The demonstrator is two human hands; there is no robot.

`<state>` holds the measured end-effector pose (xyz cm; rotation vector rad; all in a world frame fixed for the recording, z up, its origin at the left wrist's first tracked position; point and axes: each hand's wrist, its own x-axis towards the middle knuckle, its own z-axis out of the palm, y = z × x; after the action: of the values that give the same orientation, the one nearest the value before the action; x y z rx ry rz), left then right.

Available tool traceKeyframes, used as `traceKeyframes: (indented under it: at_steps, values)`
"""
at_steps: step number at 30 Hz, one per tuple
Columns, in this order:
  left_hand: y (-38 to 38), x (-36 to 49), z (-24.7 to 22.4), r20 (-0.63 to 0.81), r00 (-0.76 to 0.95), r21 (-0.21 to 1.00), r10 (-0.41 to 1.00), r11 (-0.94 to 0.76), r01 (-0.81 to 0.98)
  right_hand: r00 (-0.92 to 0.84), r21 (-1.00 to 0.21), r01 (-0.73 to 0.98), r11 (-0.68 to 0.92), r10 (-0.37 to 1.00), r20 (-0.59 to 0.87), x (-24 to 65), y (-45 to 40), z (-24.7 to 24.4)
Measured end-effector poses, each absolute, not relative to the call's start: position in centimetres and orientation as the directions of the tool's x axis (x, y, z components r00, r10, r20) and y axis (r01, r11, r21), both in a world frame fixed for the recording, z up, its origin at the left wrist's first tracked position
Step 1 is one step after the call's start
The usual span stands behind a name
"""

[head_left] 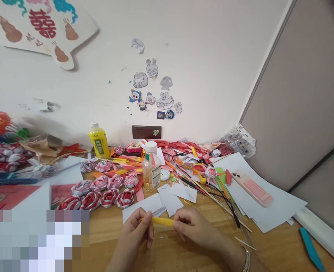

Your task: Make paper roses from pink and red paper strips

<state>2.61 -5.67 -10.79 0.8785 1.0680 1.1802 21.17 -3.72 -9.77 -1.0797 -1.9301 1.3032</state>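
Note:
A narrow yellow paper strip [162, 221] is stretched level between my two hands, low in the middle of the head view. My left hand [140, 226] pinches its left end between thumb and fingers. At the right end, my right hand [191, 227] grips it with thumb and bent fingers. Just beyond the strip lie white paper cards [171, 200] on the wooden table [104, 234]. Rows of red, pink and white rolled paper roses [109, 198] lie to the left of the cards.
A clear bottle [151, 170] and a yellow bottle [99, 141] stand behind the cards and roses. Colourful paper strips [180, 149] and thin sticks [226, 209] lie at the back and right. A pink phone [253, 189] rests on white sheets, with a teal object [310, 247] nearer.

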Motion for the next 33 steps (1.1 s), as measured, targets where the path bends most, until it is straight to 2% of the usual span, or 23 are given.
traceKeyframes:
  at_steps: [3,6,11,15,21,24,25,27,30,33]
  values:
    - [-5.5,2.6,-10.8,-0.199,0.028,0.923,0.98,0.197,-0.33,-0.494,-0.928,0.325,0.184,0.87,-0.001,21.8,-3.4,-9.2]
    - [-5.4,2.6,-10.8,-0.181,0.02,0.901,0.983,0.174,-0.398,-0.378,-0.908,0.343,0.241,0.92,0.102,22.6,-2.8,-8.7]
    - [-5.6,2.5,-10.6,-0.121,0.09,0.876,0.989,0.149,-0.459,-0.022,-0.864,0.424,0.271,0.957,0.29,23.6,-0.5,-8.1]
    - [-6.0,2.6,-10.6,-0.095,0.162,0.866,0.982,0.162,-0.473,0.055,-0.821,0.491,0.292,0.93,0.364,23.3,3.1,-6.5]
    - [-6.1,2.7,-10.7,-0.087,0.288,0.816,0.954,0.234,-0.529,0.004,-0.735,0.611,0.295,0.927,0.375,21.0,5.1,-4.0]
    - [-6.0,2.9,-10.8,-0.08,0.311,0.817,0.947,0.241,-0.524,-0.121,-0.721,0.59,0.362,0.923,0.364,19.1,2.2,-4.6]
    - [-6.1,2.9,-10.8,-0.078,0.314,0.825,0.946,0.238,-0.513,-0.261,-0.748,0.512,0.422,0.906,0.332,18.4,1.0,-5.0]
    - [-6.2,3.0,-11.0,-0.078,0.31,0.849,0.948,0.226,-0.478,-0.48,-0.838,0.354,0.416,0.849,0.219,17.2,-1.3,-5.8]
    - [-6.4,3.1,-11.4,-0.049,0.313,0.891,0.948,0.183,-0.415,-0.577,-0.916,0.218,0.337,0.801,0.157,16.0,-3.5,-7.0]
    - [-6.7,3.0,-11.8,0.022,0.339,0.919,0.941,0.115,-0.377,-0.553,-0.972,0.085,0.219,0.822,0.137,15.7,-4.1,-7.8]
